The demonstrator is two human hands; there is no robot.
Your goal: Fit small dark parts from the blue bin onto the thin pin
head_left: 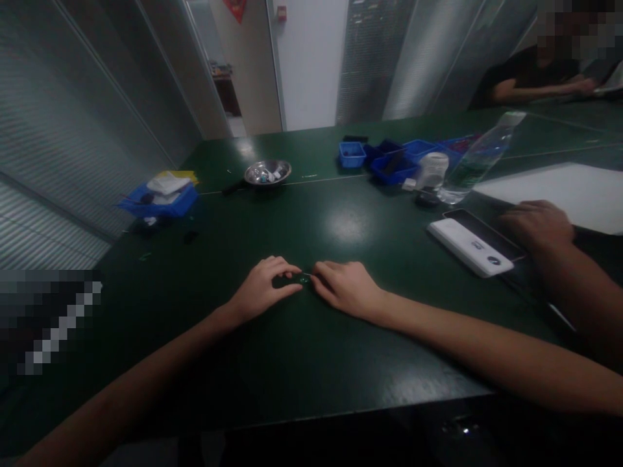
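Observation:
My left hand rests low over the green table, its thumb and index finger apart around a gap. Facing it, my right hand has its fingers pressed together, the tips pointing left. Between the fingertips of both hands is a tiny, shiny, greenish thing, too small and blurred to name. A thin pale line runs from it to my right fingertips. Whatever is inside the right fingers is hidden.
A metal bowl with small items stands beyond my hands. Blue trays sit at left, blue bins behind. At right are a white power bank, a phone, a clear bottle and another person's hand.

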